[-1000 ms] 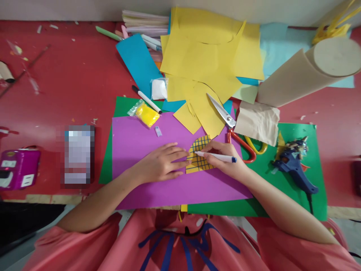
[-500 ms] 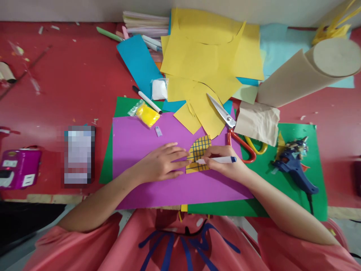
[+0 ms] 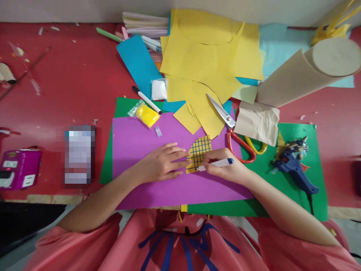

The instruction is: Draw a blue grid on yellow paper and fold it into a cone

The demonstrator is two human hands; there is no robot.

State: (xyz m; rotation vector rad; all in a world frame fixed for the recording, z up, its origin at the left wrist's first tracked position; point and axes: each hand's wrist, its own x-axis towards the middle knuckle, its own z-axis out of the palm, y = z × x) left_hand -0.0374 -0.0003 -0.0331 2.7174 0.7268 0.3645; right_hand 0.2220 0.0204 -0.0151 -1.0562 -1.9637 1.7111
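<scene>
A small yellow paper piece [image 3: 199,150] with a dark grid drawn on it lies on a purple sheet [image 3: 141,139]. My left hand [image 3: 162,162] rests flat on the purple sheet, fingers stretched out, fingertips pressing the piece's left edge. My right hand [image 3: 222,167] is closed around a white marker with a blue end [image 3: 217,163]; its tip touches the lower part of the gridded piece.
Red-handled scissors [image 3: 234,131], a blue glue gun [image 3: 295,165] on green paper [image 3: 299,131], a beige roll [image 3: 304,71], yellow sheets [image 3: 208,49], a blue sheet [image 3: 138,60], a yellow packet [image 3: 146,114], another marker [image 3: 146,99], a purple box [image 3: 17,167] on the red table [image 3: 64,82].
My right hand and the marker have slid down the gridded piece, from its middle toward its lower edge. The left hand has stayed put.
</scene>
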